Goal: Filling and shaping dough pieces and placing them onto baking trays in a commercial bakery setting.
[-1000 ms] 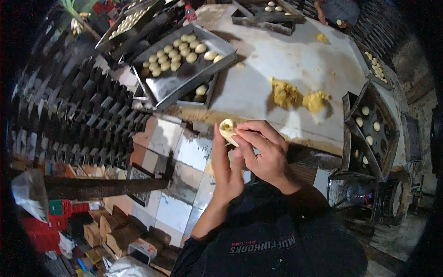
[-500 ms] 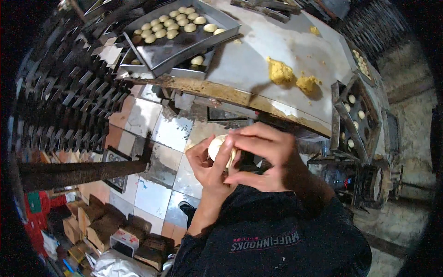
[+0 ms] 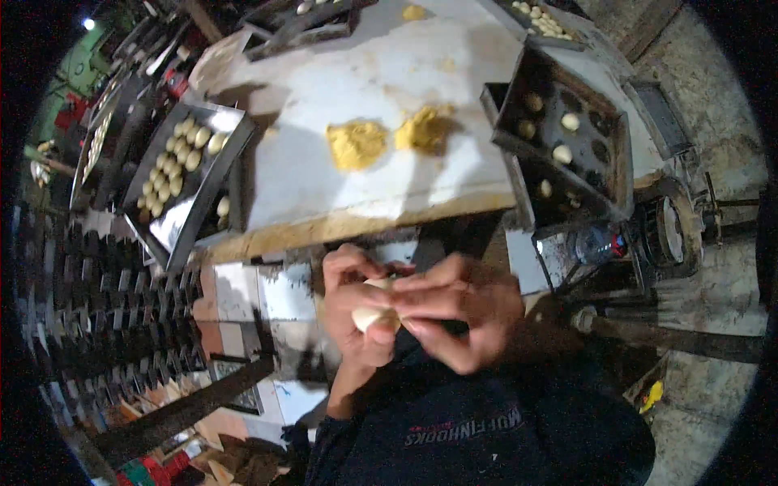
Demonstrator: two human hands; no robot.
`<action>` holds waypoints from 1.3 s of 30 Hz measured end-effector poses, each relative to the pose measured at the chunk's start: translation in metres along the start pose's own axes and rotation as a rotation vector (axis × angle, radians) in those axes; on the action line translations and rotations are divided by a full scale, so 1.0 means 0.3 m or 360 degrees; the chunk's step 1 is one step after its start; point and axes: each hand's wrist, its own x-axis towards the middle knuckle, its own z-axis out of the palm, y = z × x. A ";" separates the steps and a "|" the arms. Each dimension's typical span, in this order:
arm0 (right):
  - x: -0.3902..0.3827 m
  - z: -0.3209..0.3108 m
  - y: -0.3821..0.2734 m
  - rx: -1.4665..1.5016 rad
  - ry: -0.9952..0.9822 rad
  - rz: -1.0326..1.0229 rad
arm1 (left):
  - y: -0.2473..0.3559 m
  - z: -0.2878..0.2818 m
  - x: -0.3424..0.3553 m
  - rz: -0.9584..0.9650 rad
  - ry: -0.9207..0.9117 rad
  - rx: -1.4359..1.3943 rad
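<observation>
A smooth pale dough ball [image 3: 370,318] sits in my left hand [image 3: 344,296], whose fingers and thumb curl round it, in front of my body and just short of the table edge. From the right, my right hand [image 3: 470,312] reaches in with thumb and fingertips pinched at the dough's right side; this hand is a little blurred. Part of the dough is hidden behind the fingers. Beyond my hands, two crumbly yellow mounds, a left one [image 3: 357,146] and a right one [image 3: 423,130], lie on the pale worktable [image 3: 300,93].
A metal tray [image 3: 204,194] of small dough balls [image 3: 173,164] rests on the table's left end, overlapping another tray. Stacked dark trays [image 3: 617,166] with a few balls stand at the right. A bottle [image 3: 596,245] is below them. Dark racking [image 3: 113,300] fills the left side.
My view has swung to the left and up, so the table and trays appear shifted. My right hand's fingers have closed in on the dough, which stays in my left hand.
</observation>
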 end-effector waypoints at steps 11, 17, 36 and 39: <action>-0.211 -0.623 0.258 0.0138 0.0176 0.0188 | -0.275 0.711 0.212 0.0128 -0.0543 -0.0076; -0.260 -0.896 0.277 -0.0478 0.0225 0.0594 | -0.471 0.861 0.148 -0.0379 -0.1207 0.1119; -0.547 -1.474 1.056 -0.1342 -0.0206 0.1662 | -0.551 0.510 0.146 -0.1535 -0.0449 -0.0218; -0.491 -1.460 1.040 -0.1241 -0.0237 0.1484 | -0.539 0.255 0.063 -0.1472 0.0036 0.0229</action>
